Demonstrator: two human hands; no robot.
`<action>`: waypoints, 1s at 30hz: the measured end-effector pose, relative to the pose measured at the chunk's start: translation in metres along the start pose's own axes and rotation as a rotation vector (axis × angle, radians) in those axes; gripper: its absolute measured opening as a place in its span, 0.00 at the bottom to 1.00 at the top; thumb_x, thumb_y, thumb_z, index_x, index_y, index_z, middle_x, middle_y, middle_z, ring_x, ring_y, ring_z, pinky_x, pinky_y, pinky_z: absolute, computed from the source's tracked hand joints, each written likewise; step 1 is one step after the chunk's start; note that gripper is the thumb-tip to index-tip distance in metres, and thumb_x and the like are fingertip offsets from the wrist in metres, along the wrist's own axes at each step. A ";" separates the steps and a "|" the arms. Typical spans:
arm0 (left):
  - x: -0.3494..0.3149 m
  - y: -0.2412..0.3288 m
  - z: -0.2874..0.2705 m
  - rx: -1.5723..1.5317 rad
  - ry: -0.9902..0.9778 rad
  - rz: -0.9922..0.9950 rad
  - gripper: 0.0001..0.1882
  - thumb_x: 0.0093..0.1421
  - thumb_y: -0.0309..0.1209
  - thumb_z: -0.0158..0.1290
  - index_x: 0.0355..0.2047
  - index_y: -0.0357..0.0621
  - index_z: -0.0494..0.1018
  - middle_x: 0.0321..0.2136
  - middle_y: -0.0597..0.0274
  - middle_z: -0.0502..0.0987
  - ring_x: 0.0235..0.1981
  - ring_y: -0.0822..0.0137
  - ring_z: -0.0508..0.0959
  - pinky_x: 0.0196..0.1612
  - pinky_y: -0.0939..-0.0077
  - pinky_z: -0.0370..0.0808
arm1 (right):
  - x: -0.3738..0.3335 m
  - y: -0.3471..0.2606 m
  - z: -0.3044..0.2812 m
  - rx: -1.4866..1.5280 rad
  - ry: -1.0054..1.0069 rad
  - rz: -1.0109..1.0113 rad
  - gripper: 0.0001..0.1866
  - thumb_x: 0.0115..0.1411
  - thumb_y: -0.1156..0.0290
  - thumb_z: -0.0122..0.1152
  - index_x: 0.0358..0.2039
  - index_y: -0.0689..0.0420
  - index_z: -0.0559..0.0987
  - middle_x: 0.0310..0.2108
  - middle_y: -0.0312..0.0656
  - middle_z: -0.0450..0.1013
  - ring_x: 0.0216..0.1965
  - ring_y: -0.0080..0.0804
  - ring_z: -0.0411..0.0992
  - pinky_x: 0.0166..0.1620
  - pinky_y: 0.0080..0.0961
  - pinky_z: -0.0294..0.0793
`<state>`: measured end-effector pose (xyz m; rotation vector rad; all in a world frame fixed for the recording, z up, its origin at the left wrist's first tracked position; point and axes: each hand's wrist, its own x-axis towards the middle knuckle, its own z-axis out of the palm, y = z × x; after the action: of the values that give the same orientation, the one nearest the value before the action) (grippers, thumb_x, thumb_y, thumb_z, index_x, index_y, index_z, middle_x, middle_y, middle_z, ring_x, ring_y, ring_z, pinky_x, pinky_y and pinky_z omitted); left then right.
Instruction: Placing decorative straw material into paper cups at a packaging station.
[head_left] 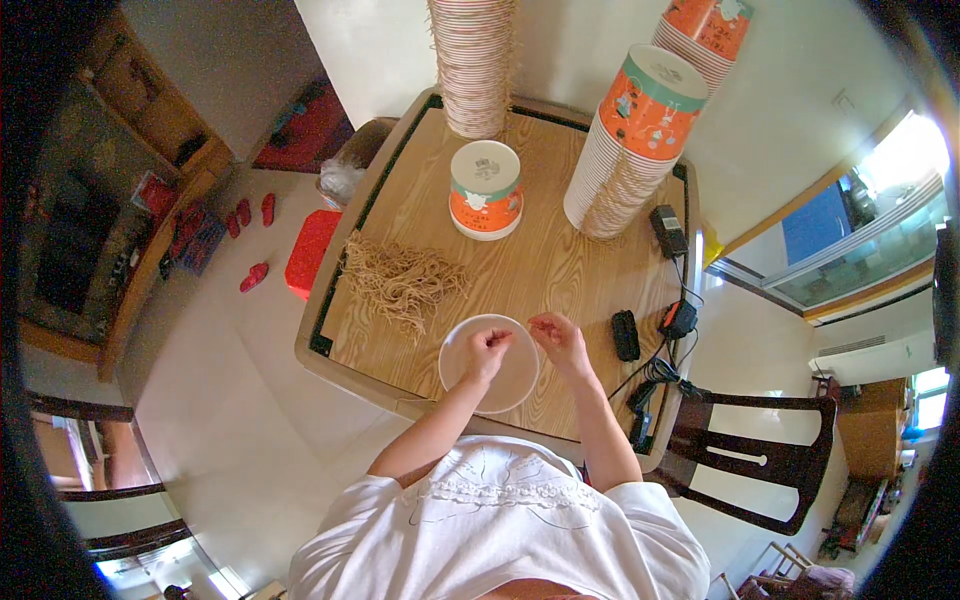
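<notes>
A white round paper tub (512, 390) stands open side up at the table's near edge. My left hand (490, 352) is over its opening, the fingers closed in a pinch. At the tub's right rim is my right hand (562, 343), with its fingers curled together. Whatever either hand may hold is too small to make out. To the left, beyond the tub, lies a loose pile of thin tan strings (400, 282). Farther off, an orange and green paper tub (486, 192) sits upside down.
Tall stacks of nested tubs, a left one (475, 70) and a right one (632, 140), stand at the table's far side. Black adapters (668, 232) and tangled cables (662, 372) lie along the right edge. A dark chair (755, 455) is at the right, a red stool (312, 250) at the left.
</notes>
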<state>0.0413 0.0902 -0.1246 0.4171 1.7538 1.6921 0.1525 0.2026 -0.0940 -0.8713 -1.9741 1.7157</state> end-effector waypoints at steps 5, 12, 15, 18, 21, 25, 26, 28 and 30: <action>-0.022 0.065 -0.006 -0.142 -0.157 -0.361 0.05 0.49 0.30 0.56 0.25 0.43 0.75 0.11 0.75 0.65 0.11 0.84 0.60 0.12 0.88 0.53 | -0.010 -0.038 -0.005 0.131 -0.185 -0.036 0.08 0.52 0.78 0.56 0.34 0.62 0.74 0.33 0.36 0.71 0.35 0.21 0.68 0.40 0.17 0.68; -0.018 0.057 -0.008 -0.182 -0.228 -0.350 0.06 0.51 0.30 0.54 0.29 0.44 0.75 0.11 0.76 0.64 0.09 0.84 0.57 0.11 0.88 0.50 | -0.009 -0.020 -0.003 0.087 -0.145 -0.032 0.06 0.52 0.81 0.55 0.32 0.62 0.75 0.32 0.36 0.72 0.36 0.22 0.69 0.42 0.19 0.68; -0.020 0.059 -0.009 -0.175 -0.229 -0.337 0.06 0.51 0.30 0.54 0.29 0.44 0.75 0.12 0.76 0.65 0.09 0.84 0.57 0.11 0.88 0.50 | -0.010 -0.029 0.001 0.113 -0.112 -0.073 0.04 0.51 0.81 0.55 0.30 0.62 0.76 0.31 0.36 0.72 0.35 0.21 0.69 0.41 0.18 0.68; -0.020 0.057 -0.010 -0.191 -0.249 -0.343 0.06 0.51 0.30 0.54 0.29 0.43 0.75 0.13 0.76 0.66 0.09 0.84 0.57 0.11 0.88 0.50 | -0.011 -0.028 -0.003 0.074 -0.135 -0.123 0.03 0.51 0.80 0.56 0.28 0.61 0.76 0.30 0.36 0.72 0.34 0.21 0.69 0.40 0.18 0.68; -0.020 0.058 -0.010 -0.193 -0.263 -0.368 0.04 0.51 0.30 0.54 0.27 0.45 0.74 0.13 0.77 0.65 0.09 0.84 0.57 0.11 0.88 0.50 | -0.010 -0.027 -0.005 0.016 -0.151 -0.145 0.03 0.51 0.79 0.56 0.28 0.61 0.76 0.28 0.36 0.73 0.33 0.21 0.69 0.38 0.18 0.67; -0.023 0.067 -0.008 -0.079 -0.220 -0.302 0.03 0.51 0.28 0.54 0.27 0.45 0.74 0.14 0.76 0.67 0.12 0.83 0.62 0.14 0.89 0.56 | -0.011 -0.029 -0.002 -0.091 -0.095 -0.190 0.03 0.52 0.76 0.57 0.28 0.60 0.76 0.26 0.36 0.72 0.30 0.21 0.68 0.32 0.17 0.65; -0.022 0.060 -0.007 -0.080 -0.217 -0.301 0.03 0.51 0.28 0.54 0.27 0.45 0.74 0.14 0.76 0.67 0.12 0.83 0.62 0.14 0.89 0.56 | -0.011 -0.032 -0.001 -0.090 -0.099 -0.191 0.03 0.52 0.76 0.57 0.28 0.60 0.76 0.26 0.36 0.72 0.30 0.21 0.68 0.32 0.17 0.65; -0.020 0.048 -0.004 -0.022 -0.158 0.070 0.04 0.51 0.27 0.54 0.28 0.42 0.75 0.17 0.72 0.72 0.17 0.81 0.67 0.21 0.88 0.63 | -0.012 -0.038 -0.001 -0.114 -0.112 -0.190 0.03 0.53 0.74 0.56 0.27 0.60 0.75 0.25 0.37 0.72 0.27 0.21 0.66 0.29 0.18 0.64; -0.021 0.048 -0.005 0.068 -0.158 0.082 0.05 0.51 0.27 0.54 0.28 0.40 0.75 0.19 0.70 0.74 0.20 0.80 0.69 0.25 0.86 0.66 | -0.011 -0.035 -0.001 -0.161 -0.106 -0.217 0.04 0.54 0.74 0.54 0.27 0.60 0.75 0.25 0.37 0.71 0.27 0.21 0.66 0.28 0.18 0.64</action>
<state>0.0434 0.0785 -0.0732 0.6436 1.7028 1.6116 0.1538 0.1939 -0.0583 -0.6007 -2.2106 1.5258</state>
